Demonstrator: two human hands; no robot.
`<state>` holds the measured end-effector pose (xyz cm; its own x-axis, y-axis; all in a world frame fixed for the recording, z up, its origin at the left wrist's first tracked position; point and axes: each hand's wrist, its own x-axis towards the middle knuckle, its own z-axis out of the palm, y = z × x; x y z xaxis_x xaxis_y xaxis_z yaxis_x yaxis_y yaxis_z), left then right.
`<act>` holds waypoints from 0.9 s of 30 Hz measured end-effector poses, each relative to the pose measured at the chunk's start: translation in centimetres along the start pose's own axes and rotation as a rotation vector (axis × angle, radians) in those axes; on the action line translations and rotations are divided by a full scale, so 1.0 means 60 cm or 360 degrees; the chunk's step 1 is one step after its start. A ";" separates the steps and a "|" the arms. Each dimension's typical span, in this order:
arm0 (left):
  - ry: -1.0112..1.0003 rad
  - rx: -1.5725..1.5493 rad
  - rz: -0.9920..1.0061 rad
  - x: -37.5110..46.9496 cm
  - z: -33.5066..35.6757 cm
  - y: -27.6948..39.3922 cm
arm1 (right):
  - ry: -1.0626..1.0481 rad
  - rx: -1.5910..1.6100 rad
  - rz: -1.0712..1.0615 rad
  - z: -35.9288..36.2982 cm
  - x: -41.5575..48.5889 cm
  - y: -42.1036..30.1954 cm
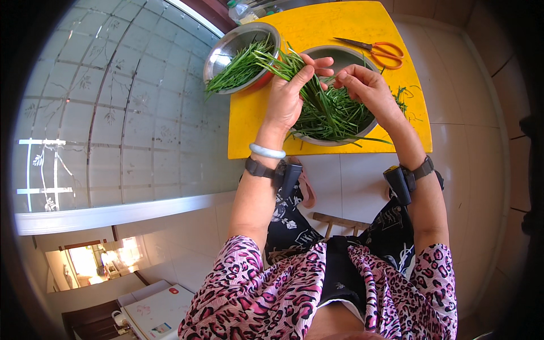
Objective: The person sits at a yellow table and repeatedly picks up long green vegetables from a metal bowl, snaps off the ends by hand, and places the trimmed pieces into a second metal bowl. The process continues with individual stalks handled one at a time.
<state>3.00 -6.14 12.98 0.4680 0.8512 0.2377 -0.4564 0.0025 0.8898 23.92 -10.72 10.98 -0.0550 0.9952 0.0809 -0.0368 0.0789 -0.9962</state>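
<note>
My left hand (287, 95) grips a bunch of long green leaves, which look like garlic chives (316, 95). The bunch slants over a grey metal basin (342, 57), its pale ends toward the upper left. Close to that bunch is my right hand (367, 87), thumb and forefinger pinched together; whether a thin blade is between them is too small to tell. More loose chives (346, 112) fill the basin's near part, several hanging over its rim. At its upper left stands a steel bowl (223, 57) with neatly laid chives (244, 66) inside.
Orange-handled scissors (374, 46) lie on the yellow table (250, 127), right of the basin. Leaf scraps (401, 100) lie by the right edge. A clear plastic bottle (240, 12) stands beyond the steel bowl. A frosted glass panel (140, 106) runs along the left.
</note>
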 end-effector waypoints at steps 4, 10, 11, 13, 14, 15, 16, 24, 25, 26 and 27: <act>0.0017 -0.0040 0.0087 0.002 0.010 -0.008 | 0.0257 0.0019 -0.0091 0.004 0.007 0.021; 0.0155 -0.0128 0.0189 0.004 0.011 -0.017 | 0.0210 0.0097 -0.0131 0.014 -0.018 -0.007; 0.0158 -0.0127 0.0213 0.006 0.011 -0.019 | 0.0151 0.0054 -0.0140 0.021 -0.022 -0.008; 0.0187 -0.0140 0.0230 0.008 0.013 -0.020 | 0.0096 -0.0057 -0.0180 0.030 -0.029 -0.003; 0.0202 -0.0146 0.0238 0.009 0.014 -0.021 | 0.0141 -0.0173 -0.0166 0.034 -0.028 -0.003; 0.0193 -0.0143 0.0241 0.010 0.012 -0.022 | 0.0182 -0.0287 -0.0155 0.039 -0.027 -0.003; 0.0184 -0.0140 0.0244 0.010 0.009 -0.025 | 0.0196 -0.0264 -0.0130 0.041 -0.026 -0.002; 0.0094 -0.0004 0.0273 0.009 0.016 -0.035 | 0.0314 -0.0187 -0.0077 0.052 -0.020 -0.011; 0.0069 0.0002 0.0269 0.009 0.016 -0.037 | 0.0336 -0.0231 -0.0102 0.051 -0.018 -0.007; 0.0045 0.0007 0.0265 0.008 0.015 -0.038 | 0.0358 -0.0275 -0.0127 0.049 -0.014 0.000; 0.0045 -0.0004 0.0266 0.009 0.016 -0.039 | 0.0384 -0.0321 -0.0153 0.044 -0.010 0.008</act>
<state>5.06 -6.19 11.43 0.3642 0.8541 0.3713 -0.5281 -0.1390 0.8377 21.29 -11.45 10.55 0.1783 0.9657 0.1890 0.1695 0.1591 -0.9726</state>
